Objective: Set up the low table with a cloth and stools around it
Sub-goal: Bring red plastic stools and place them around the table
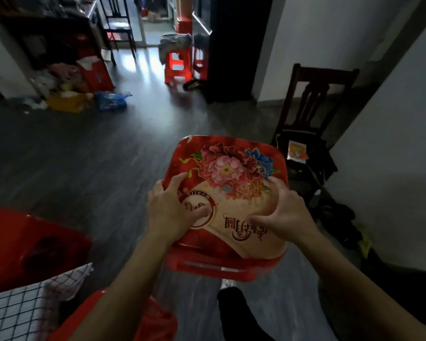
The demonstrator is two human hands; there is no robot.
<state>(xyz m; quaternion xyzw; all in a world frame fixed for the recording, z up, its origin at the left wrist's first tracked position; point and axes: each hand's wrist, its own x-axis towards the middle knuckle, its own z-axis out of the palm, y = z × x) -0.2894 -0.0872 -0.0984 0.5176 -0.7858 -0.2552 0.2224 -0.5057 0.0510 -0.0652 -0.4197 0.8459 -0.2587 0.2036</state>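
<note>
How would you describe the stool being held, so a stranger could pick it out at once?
Start at the dark wooden chair against the right wall, then look left. The red plastic stool sits between the left hand and right hand. Unlike the plain red stools down the hall, its seat bears printed peonies.

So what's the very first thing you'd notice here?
The bright red stool in the middle, with big painted flowers on its seat, held by the left hand and the right hand on its two sides. Next, the checked cloth at the bottom left, and two more red stools far back with clothes draped on top.
</note>
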